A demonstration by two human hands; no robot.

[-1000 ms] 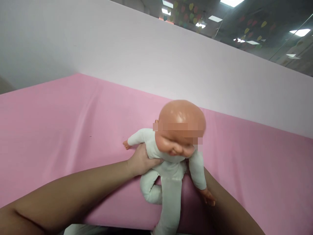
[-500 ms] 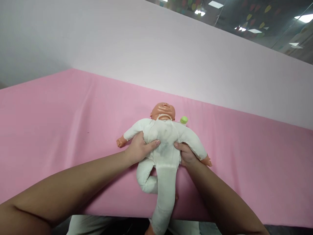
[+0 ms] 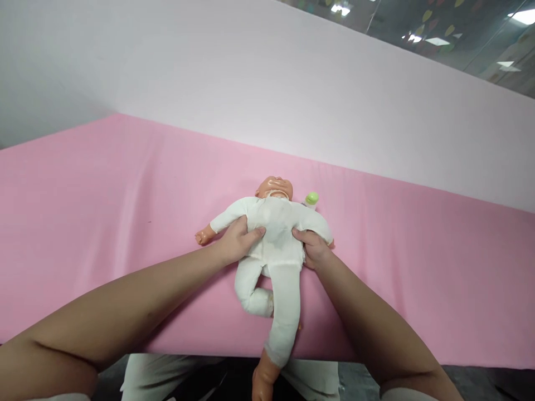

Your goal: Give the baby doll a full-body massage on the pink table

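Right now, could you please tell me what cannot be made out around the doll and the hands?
All in the head view:
- Green-capped object: only its top shows; the doll hides the rest.
- Left hand and right hand: most fingers are tucked under the doll's torso, unseen.
- Doll's foot: cut off by the bottom edge.
- Doll's face: foreshortened, too small to read.

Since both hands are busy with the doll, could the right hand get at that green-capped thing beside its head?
Probably yes: the green-capped thing lies just beyond the right hand, with only the doll's shoulder between.

No readable text, label or number anywhere.
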